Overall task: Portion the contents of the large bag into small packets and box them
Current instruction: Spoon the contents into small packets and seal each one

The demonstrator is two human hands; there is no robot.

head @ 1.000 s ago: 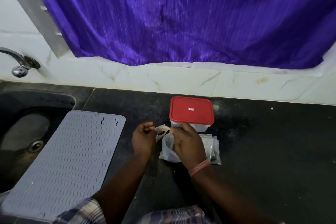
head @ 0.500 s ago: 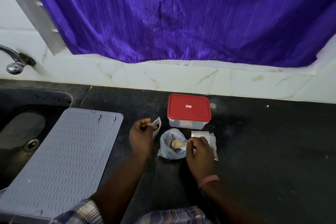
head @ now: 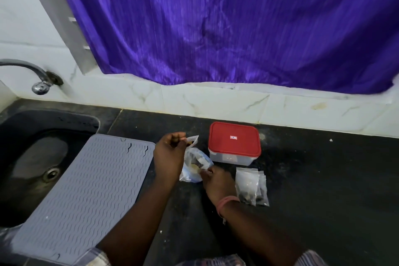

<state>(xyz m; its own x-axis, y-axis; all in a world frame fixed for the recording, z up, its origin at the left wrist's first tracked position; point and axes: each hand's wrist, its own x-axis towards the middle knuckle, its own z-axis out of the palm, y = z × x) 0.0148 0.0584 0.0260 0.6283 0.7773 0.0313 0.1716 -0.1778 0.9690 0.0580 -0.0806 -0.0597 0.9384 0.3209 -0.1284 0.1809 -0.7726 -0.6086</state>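
My landmark is the red-lidded box (head: pixel 234 143), standing lid-on near the back of the dark surface (head: pixel 323 179). Just to its left and a little nearer me sits the large bag (head: pixel 195 167), thin clear plastic slumped open on the surface, with a pale scoop (head: pixel 195 166) inside it. My right hand (head: pixel 216 181) is at the bag's near edge, fingers curled at the scoop's handle as far as I can tell; the exact grip there is partly hidden by the plastic. My left hand (head: pixel 170 153), left of the box, pinches a small packet (head: pixel 191 141) by its mouth, held up off the surface.

I judge everything here light and floppy. The bag will collapse or slide if I drag the scoop, so I would steady it by its rim, not its belly. The small packet is slick film; holding it at the top edge keeps the mouth open, but a loose pinch would let it slip.

In front of the box, slightly right, lie the filled packets (head: pixel 251 187), overlapping flat. Right of the box the surface has plenty of open room. Well left of it, the grey ribbed mat (head: pixel 86 190) bridges the sink (head: pixel 32 157), whose drop I would keep away from.
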